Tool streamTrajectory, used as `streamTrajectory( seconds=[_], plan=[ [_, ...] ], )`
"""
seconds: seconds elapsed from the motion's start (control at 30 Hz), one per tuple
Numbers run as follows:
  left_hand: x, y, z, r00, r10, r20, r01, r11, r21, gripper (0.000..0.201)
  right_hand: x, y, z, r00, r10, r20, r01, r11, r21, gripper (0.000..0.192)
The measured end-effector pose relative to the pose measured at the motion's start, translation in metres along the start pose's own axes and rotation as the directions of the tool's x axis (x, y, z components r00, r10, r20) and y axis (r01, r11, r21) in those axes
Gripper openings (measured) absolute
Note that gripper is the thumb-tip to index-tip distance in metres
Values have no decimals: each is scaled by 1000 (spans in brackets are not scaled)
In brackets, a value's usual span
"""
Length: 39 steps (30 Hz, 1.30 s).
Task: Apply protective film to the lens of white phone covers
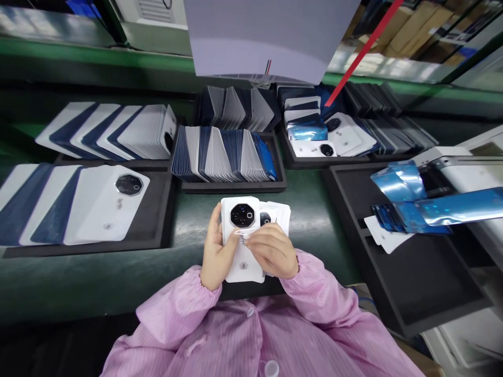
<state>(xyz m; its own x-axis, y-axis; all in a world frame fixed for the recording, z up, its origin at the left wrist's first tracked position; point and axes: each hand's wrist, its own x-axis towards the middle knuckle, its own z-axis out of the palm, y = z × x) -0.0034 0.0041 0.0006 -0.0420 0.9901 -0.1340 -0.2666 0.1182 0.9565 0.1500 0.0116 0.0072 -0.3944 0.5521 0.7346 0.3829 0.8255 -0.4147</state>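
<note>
In front of my chest, my left hand grips a flat white card printed like a phone back, its fingers along the left edge and its thumb over the face. The card shows a dark camera ring at the top and small grey marks below. My right hand is closed, thumb and fingertips pinched together at the middle of that card. Whatever is in the pinch is too small to make out. More white cards, one with a dark camera print, stick out behind and to the right, partly hidden by my right hand.
At left, a dark tray bears fanned white and dark-blue cards. A middle tray holds tightly packed cards; another tray has cards and blue shiny pieces. At right stands a tray with blue film strips. A white panel hangs ahead.
</note>
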Motion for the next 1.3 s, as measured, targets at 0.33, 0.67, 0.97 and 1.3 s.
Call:
streamTrajectory(
  seconds=[0.33, 0.67, 0.97, 1.3],
  plan=[
    [0, 1, 0, 1000, 18, -8, -17, 1000, 11, 73, -1, 1, 0, 1000, 0, 9, -1, 999, 51, 36],
    [-1, 0, -2, 999, 41, 5, -41, 999, -7, 73, 0, 0, 1, 1000, -2, -1, 2, 997, 77, 35],
    [-2, 0, -1, 999, 51, 6, -51, 999, 14, 71, 2, 0, 0, 1000, -11, -1, 11, 998, 59, 29],
    [-3, -4, -2, 994, 108, 3, -108, 994, 34, 71, 1, 0, 1, 998, -30, -53, 32, 999, 35, 31]
  ],
)
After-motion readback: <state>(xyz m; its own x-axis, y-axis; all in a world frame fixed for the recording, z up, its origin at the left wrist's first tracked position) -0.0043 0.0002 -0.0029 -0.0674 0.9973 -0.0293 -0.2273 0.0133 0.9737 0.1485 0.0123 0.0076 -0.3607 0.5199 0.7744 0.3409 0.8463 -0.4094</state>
